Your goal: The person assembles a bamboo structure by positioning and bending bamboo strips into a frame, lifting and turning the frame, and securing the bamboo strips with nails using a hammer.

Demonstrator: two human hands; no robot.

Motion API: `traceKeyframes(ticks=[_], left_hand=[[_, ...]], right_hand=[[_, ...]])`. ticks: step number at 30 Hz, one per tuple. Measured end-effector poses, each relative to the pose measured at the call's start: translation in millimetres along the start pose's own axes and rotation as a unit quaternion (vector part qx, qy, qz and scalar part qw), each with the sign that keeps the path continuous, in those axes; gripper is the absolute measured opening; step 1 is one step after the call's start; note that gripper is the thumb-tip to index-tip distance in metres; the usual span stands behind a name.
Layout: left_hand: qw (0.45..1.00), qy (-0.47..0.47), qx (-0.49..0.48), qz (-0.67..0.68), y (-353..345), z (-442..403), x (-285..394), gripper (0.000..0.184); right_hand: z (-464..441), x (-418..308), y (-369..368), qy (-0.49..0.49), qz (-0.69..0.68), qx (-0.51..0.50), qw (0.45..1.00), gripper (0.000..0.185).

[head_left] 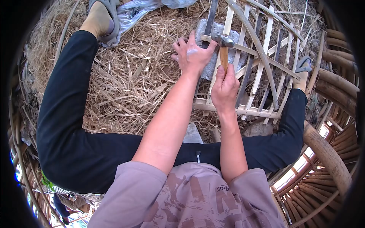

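A hammer with a wooden handle is in my right hand, its fingers wrapped round the handle. The metal head lies over a strip at the left edge of a lattice of pale and dark slats. Just left of the hammer head, my left hand has its thumb and a finger at the slat's end, the other fingers bent; part of its hold is hidden. Beneath the slats is a grey stone block. A white mark shows on the back of my left hand.
Dry shavings and straw cover the ground. Clear plastic sheeting lies at the top left. Bamboo poles are stacked on the right. My legs are spread around the work. Another person is partly visible at the lower left.
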State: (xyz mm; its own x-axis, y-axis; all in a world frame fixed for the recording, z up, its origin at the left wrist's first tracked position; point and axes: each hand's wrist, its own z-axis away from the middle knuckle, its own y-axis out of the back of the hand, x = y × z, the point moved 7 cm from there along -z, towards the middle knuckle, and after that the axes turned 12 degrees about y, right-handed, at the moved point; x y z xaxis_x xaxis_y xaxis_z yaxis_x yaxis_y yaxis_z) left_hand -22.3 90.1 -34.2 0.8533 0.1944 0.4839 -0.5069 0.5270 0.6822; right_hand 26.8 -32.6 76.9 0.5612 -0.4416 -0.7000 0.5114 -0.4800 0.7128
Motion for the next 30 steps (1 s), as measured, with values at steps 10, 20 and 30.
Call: traceKeyframes(ticks=[10, 20, 30], left_hand=[[1.000, -0.003, -0.005, 0.004, 1, 1, 0, 0.099], [1.000, -0.003, 0.005, 0.005, 0, -2, 1, 0.095], [1.000, -0.004, 0.014, 0.018, 3, 0, -1, 0.094]], right_hand=[[2, 14, -14, 0.028, 0.072, -0.023, 0.997, 0.014], [-1, -2, -5, 0.031, 0.107, -0.027, 0.993, 0.014], [2, -3, -7, 0.014, 0.135, -0.029, 0.990, 0.014]])
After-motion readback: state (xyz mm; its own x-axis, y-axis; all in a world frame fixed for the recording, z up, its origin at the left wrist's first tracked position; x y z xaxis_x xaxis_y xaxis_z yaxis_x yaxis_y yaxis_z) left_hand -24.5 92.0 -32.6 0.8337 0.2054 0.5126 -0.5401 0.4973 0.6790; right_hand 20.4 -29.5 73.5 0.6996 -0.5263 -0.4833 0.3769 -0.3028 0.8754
